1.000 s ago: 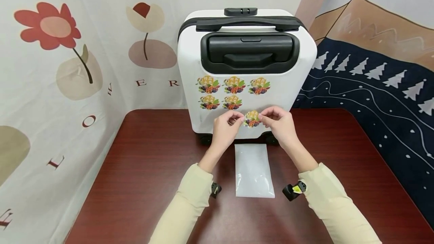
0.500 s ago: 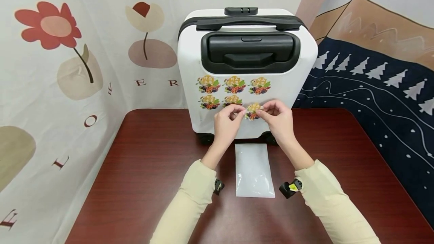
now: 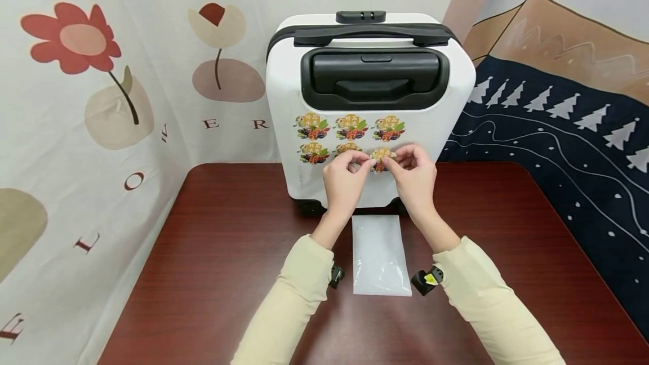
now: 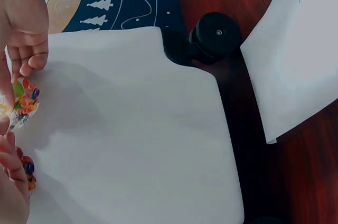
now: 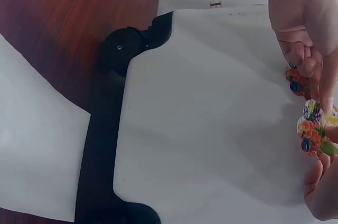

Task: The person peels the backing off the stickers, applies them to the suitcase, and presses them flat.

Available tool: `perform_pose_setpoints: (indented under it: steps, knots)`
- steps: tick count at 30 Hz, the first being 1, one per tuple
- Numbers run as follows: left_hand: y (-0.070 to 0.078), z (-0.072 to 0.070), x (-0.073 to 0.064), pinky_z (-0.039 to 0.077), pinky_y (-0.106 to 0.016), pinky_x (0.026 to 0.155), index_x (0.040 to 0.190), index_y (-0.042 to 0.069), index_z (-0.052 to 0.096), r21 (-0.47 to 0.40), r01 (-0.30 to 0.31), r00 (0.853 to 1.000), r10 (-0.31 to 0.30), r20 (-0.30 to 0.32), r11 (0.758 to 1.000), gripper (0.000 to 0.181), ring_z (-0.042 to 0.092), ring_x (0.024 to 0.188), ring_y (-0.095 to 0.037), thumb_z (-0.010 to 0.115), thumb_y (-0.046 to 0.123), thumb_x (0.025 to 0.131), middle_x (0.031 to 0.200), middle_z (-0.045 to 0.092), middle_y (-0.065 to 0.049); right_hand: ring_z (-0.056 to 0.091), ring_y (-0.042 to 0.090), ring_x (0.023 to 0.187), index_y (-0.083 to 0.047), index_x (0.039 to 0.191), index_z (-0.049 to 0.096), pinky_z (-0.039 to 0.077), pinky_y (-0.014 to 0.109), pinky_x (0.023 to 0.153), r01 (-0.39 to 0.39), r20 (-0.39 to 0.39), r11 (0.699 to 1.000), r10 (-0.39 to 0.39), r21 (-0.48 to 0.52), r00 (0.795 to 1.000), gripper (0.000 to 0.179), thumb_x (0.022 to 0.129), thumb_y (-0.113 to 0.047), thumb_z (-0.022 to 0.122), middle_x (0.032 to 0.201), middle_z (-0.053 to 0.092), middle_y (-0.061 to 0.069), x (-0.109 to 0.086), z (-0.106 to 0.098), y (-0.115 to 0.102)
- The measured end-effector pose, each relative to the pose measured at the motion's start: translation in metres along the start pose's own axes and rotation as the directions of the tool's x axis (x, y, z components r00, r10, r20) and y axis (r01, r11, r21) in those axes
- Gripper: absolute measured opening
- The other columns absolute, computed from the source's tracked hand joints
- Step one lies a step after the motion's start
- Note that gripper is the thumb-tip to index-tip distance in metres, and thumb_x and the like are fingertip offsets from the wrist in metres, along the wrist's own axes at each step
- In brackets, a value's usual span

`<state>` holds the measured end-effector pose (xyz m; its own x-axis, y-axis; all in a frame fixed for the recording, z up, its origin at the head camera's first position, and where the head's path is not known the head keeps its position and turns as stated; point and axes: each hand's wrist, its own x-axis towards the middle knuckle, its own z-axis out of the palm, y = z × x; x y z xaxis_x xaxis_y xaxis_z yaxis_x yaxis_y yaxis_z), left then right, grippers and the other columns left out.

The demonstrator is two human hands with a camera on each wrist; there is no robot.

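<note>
A round fruit-print sticker [image 3: 381,157] is stretched between both hands, close over the front of a white suitcase [image 3: 324,182]. My left hand [image 3: 345,182] pinches its left edge between thumb and forefinger. The opposite edge is pinched by my right hand [image 3: 417,176]. In the left wrist view the sticker [image 4: 25,101] shows berries and a green leaf, partly covered by fingers. Three matching stickers [image 3: 350,127] form a row above. Two more lie left of the held one; the nearer of these [image 3: 346,148] is partly hidden behind my left hand.
The suitcase stands upright on a dark red wooden table [image 3: 228,252], its black wheel [image 4: 214,36] near the tabletop. A white plastic packet [image 3: 380,258] lies flat in front of it, between the forearms. Printed cloth [image 3: 228,134] hangs behind and at both sides.
Both hands have carried the sticker upward and slightly right, from low on the suitcase to level with the second row. The left hand now overlaps the neighbouring sticker. The packet stays put.
</note>
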<state>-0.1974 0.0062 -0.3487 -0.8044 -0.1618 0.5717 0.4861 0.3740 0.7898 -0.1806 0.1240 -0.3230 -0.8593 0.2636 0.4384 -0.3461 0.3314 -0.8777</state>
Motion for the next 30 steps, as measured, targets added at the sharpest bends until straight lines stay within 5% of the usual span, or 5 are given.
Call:
perform_pose_setpoints:
  steps: [10, 30]
  knots:
    - [0.002, 0.007, 0.000, 0.043, -0.019, 0.054, 0.076, 0.006, 0.069, 0.035, -0.018, 0.996, 0.021, -0.083, 0.999, 0.011, 0.053, 0.055, -0.011, 0.073, 0.016, 0.078, 0.072, 0.065, -0.003, 0.047, 0.009, 0.060, 0.003, 0.082, 0.058, 0.037, 0.016, 0.053, 0.065, -0.067, 0.996, -0.069, -0.055, 0.995, 0.018, 0.077, -0.007, 0.072, 0.070, 0.054, 0.010, 0.006, 0.006, 0.021]
    - [-0.003, 0.012, 0.002, 0.044, -0.017, 0.055, 0.074, 0.006, 0.069, 0.056, -0.034, 0.992, 0.041, -0.119, 0.998, 0.012, 0.056, 0.057, -0.010, 0.073, 0.016, 0.078, 0.071, 0.065, -0.003, 0.046, 0.013, 0.061, 0.003, 0.080, 0.058, 0.035, 0.019, 0.056, 0.092, -0.120, 0.988, -0.107, -0.124, 0.987, 0.015, 0.077, -0.005, 0.070, 0.072, 0.054, 0.013, 0.007, 0.012, 0.021]
